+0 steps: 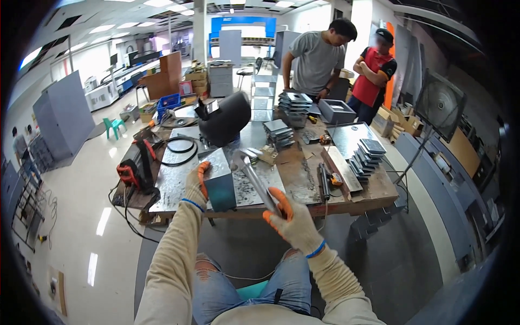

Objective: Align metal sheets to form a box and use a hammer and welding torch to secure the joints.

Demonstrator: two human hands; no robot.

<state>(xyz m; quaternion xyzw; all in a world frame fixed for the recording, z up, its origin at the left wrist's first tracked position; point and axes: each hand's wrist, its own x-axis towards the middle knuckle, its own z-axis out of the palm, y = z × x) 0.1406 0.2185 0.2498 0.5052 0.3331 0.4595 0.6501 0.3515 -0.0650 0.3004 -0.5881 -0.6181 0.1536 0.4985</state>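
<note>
- Head view: our left hand (197,183), in a cream glove with orange fingers, grips the left edge of a metal box (222,195).
- Our right hand (290,218), gloved alike, is closed around a hammer (257,182), its head up near the box's right side.
- The box stands at the near edge of our worktable (302,187).
- Behind the box we see a black welding helmet (226,122); to its left, a coil of black cable (180,162).
- Rightward lie stacked metal plates (278,133).
- Across from us stand two people (319,59).
</note>
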